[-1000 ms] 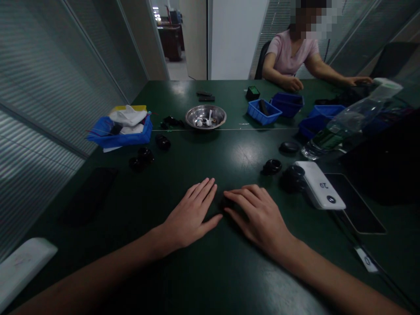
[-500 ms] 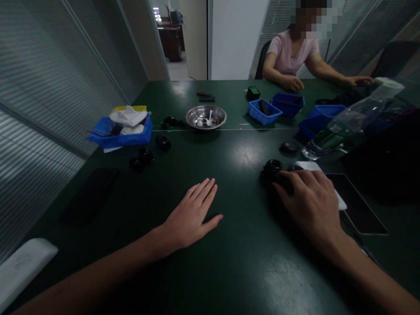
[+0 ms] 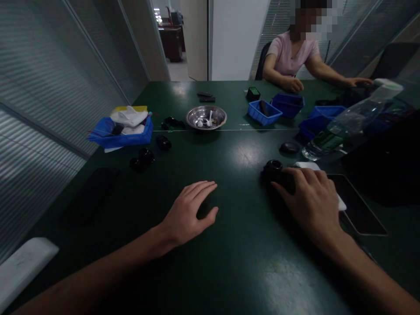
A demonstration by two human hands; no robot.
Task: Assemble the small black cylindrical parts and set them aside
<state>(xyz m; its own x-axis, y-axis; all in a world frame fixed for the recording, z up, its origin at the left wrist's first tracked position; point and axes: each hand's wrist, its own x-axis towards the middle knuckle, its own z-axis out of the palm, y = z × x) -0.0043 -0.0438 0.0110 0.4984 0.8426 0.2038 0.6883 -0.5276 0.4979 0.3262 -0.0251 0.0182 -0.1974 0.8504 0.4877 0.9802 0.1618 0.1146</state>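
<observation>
My left hand rests on the dark green table with its fingers stretched and slightly bent, thumb apart, holding nothing. On the right, my right hand curves round a glossy black object with a ring-shaped end; its thumb lies on the near side and its fingers on the far side. The hand and deep shadow cover much of that object, so its kind is unclear. Beneath and beyond this hand a white flat item partly shows, beside a dark tablet-like slab.
A clear plastic bottle and a black computer mouse stand at right. Farther back are a metal bowl, a small blue basket and a filled blue bin. Black parts lie left. Across sits another person.
My left hand's fingers have curled a little and the hand has shifted slightly toward me and to the left. My right hand stays nearly in place at the black object.
</observation>
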